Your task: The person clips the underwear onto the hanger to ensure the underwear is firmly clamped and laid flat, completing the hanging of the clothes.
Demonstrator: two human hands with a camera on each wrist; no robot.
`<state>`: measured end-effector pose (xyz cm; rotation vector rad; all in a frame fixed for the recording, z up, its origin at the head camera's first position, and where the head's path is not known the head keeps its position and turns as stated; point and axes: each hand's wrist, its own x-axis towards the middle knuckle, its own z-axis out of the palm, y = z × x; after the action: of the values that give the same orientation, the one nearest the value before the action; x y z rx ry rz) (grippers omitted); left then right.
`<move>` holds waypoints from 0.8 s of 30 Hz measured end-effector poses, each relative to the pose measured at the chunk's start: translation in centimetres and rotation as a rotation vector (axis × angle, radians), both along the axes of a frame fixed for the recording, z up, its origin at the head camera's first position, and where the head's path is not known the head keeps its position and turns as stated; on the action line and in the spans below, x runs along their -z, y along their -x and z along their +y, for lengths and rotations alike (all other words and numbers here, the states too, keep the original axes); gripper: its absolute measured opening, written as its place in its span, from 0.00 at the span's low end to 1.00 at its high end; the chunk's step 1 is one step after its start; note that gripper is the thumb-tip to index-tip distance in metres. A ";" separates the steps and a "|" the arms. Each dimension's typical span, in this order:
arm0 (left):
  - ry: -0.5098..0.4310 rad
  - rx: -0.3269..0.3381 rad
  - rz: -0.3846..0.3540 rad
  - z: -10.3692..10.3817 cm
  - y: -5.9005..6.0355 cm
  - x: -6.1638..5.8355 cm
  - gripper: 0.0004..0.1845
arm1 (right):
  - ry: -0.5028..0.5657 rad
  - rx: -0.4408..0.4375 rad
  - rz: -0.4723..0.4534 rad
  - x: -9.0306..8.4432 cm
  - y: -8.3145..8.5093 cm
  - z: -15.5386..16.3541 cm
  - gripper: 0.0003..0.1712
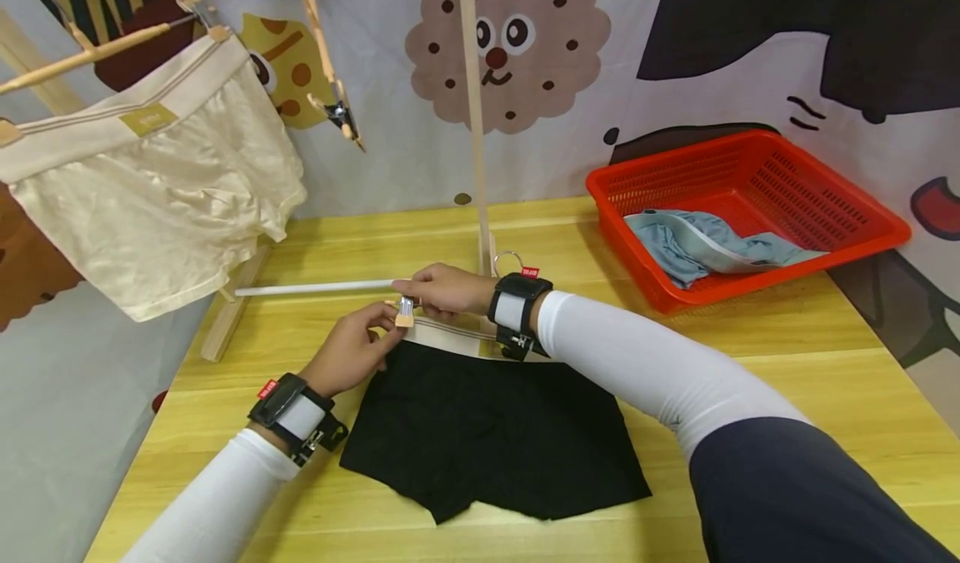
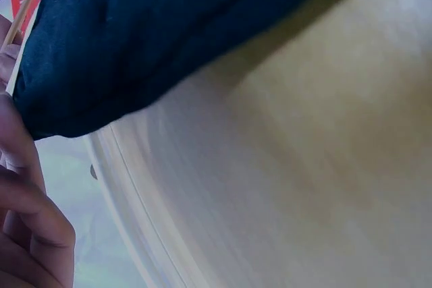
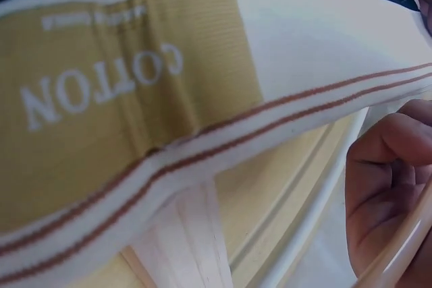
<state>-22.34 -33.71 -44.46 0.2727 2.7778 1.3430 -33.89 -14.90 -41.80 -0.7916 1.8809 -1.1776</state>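
Black boxer briefs [image 1: 487,430] with a pale, striped waistband [image 1: 442,336] lie on the table below both hands. My left hand [image 1: 356,346] pinches the waistband's left corner, right beside a clip [image 1: 405,313] of a clip hanger. From above, my right hand [image 1: 450,288] grips that clip with curled fingers. The hanger's wire hook [image 1: 508,256] shows behind the right wrist, and its wooden bar [image 3: 398,241] crosses the right wrist view. A gold label [image 3: 135,65] reading COTTON is on the waistband. My right forearm hides the waistband's right part.
Cream boxer briefs [image 1: 165,188] hang from a clip hanger [image 1: 97,53] at left. Another hanger [image 1: 322,47] dangles nearby. A wooden rack post [image 1: 474,113] and white rod [image 1: 315,287] stand behind my hands. A red basket [image 1: 652,276] at right holds blue-grey cloth [image 1: 705,242].
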 end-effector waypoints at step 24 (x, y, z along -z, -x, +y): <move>-0.018 -0.023 0.032 -0.6 -0.1 -0.2 0.12 | 0.115 0.099 0.134 0.0 0.2 0.6 0.30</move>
<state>-22.22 -34.31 -44.30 0.2655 2.8046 1.3810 -34.06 -14.27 -41.84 -0.8677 1.9955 -1.3336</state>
